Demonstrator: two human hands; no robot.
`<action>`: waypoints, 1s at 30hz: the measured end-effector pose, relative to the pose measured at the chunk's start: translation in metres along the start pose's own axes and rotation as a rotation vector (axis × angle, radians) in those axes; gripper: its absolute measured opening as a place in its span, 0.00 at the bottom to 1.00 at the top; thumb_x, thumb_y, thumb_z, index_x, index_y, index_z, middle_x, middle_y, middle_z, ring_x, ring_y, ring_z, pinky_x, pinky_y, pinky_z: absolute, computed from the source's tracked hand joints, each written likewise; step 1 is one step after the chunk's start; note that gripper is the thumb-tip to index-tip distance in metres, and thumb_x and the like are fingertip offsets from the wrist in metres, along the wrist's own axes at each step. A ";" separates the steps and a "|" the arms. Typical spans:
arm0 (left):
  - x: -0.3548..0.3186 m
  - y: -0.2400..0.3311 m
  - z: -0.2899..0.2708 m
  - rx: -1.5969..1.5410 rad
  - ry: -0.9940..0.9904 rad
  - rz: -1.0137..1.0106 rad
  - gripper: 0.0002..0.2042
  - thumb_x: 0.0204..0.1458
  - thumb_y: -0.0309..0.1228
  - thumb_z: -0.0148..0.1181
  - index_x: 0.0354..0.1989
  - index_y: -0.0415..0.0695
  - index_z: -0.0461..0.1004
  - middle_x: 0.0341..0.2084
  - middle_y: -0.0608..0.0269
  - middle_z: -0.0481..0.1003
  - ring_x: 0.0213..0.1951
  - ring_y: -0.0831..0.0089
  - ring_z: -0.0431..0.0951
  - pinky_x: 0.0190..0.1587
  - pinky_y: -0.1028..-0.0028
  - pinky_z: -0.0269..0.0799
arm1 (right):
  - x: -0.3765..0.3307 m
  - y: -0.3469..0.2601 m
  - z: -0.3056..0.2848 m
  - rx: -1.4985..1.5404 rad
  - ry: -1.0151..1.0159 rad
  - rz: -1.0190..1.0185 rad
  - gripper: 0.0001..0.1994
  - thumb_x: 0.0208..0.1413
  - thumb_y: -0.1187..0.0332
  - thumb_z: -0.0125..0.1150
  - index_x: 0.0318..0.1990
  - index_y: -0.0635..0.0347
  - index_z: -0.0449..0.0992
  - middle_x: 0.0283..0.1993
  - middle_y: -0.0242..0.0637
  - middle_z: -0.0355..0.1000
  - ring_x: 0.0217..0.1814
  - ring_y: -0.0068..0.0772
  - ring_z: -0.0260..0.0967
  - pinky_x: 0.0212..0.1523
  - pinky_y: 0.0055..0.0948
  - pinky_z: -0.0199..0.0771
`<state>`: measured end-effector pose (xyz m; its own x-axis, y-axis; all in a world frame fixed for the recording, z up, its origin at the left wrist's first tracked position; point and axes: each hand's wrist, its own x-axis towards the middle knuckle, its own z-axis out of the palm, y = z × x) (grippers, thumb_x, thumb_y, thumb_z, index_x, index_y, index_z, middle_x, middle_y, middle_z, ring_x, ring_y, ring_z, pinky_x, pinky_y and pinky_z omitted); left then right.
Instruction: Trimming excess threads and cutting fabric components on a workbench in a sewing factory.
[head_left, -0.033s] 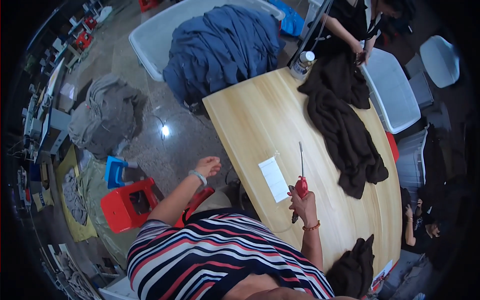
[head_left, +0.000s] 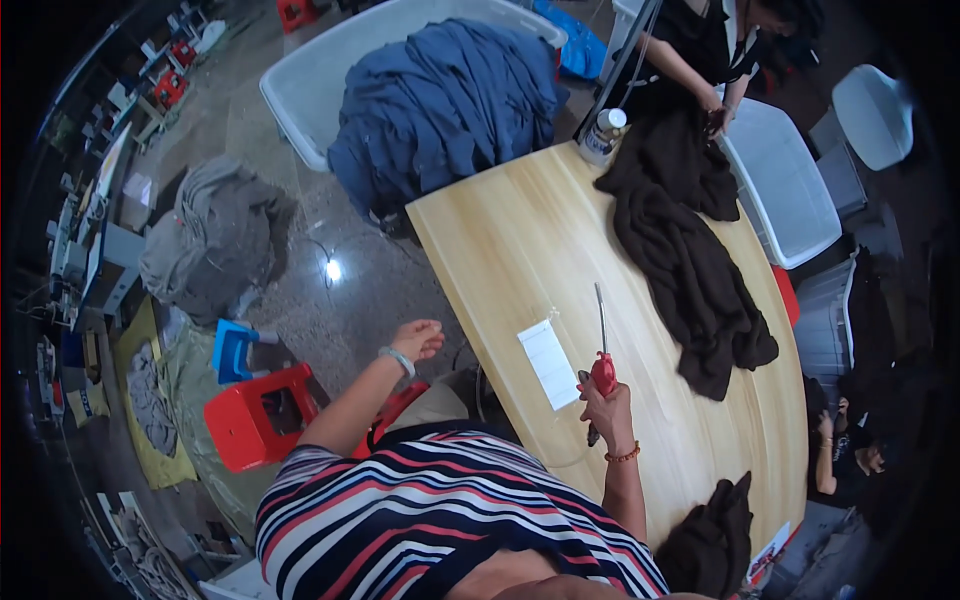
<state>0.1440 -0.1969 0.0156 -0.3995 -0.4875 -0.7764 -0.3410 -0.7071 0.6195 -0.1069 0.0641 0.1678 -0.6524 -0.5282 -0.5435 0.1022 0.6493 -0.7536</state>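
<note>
The right hand (head_left: pixel 607 408) is over the tabletop (head_left: pixel 500 240). Its fingers are wrapped around a red tool (head_left: pixel 603 372), which has a long, thin metal tube that points to the far side. I cannot tell if the tool touches the wood. The left hand (head_left: pixel 418 340) is out past the left edge, over the floor (head_left: pixel 370 285). Its fingers are bent and narrow, and I cannot tell if they pinch anything.

A white paper (head_left: pixel 549 365) lies flat just left of the red tool. To the right and farther off, a long brown cloth (head_left: pixel 690 270) lies in folds. A person (head_left: pixel 690 60) has both hands at its far end. A white bottle (head_left: pixel 603 135) stands by the far edge, left of that cloth. A dark cloth (head_left: pixel 708 540) sits in a heap at the near right. Past the far left corner, a big blue pile (head_left: pixel 450 110) fills a white tub (head_left: pixel 295 110). A red stool (head_left: pixel 235 435) is on the left.
</note>
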 end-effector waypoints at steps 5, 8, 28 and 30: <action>-0.007 0.042 -0.004 -0.057 -0.102 0.049 0.13 0.55 0.39 0.60 0.46 0.49 0.73 0.37 0.63 0.77 0.38 0.73 0.77 0.40 0.71 0.74 | -0.001 -0.015 -0.005 0.193 -0.052 -0.143 0.16 0.54 0.60 0.64 0.28 0.68 0.75 0.17 0.31 0.67 0.13 0.19 0.60 0.15 0.21 0.60; 0.000 0.092 -0.005 -0.074 -0.083 0.181 0.14 0.55 0.39 0.60 0.46 0.47 0.72 0.38 0.63 0.77 0.39 0.74 0.77 0.42 0.72 0.73 | 0.004 -0.020 -0.007 0.351 -0.118 -0.205 0.13 0.54 0.63 0.64 0.30 0.67 0.76 0.18 0.30 0.68 0.14 0.18 0.61 0.15 0.19 0.60; 0.118 0.358 -0.134 -0.060 -0.120 0.352 0.14 0.57 0.37 0.57 0.48 0.44 0.72 0.39 0.63 0.77 0.41 0.75 0.76 0.44 0.76 0.72 | 0.146 -0.190 0.161 0.423 -0.081 0.038 0.15 0.58 0.61 0.60 0.37 0.69 0.75 0.21 0.32 0.71 0.14 0.15 0.60 0.14 0.17 0.56; 0.128 0.373 -0.156 -0.074 -0.103 0.393 0.15 0.58 0.36 0.56 0.51 0.42 0.70 0.41 0.59 0.77 0.43 0.72 0.77 0.46 0.73 0.73 | 0.155 -0.208 0.172 0.423 -0.102 0.022 0.15 0.58 0.61 0.59 0.37 0.69 0.75 0.21 0.33 0.71 0.13 0.15 0.60 0.14 0.17 0.56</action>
<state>0.0984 -0.6027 0.1292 -0.5715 -0.6769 -0.4639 -0.0849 -0.5136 0.8538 -0.1004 -0.2473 0.1769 -0.5711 -0.5822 -0.5787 0.4274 0.3910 -0.8151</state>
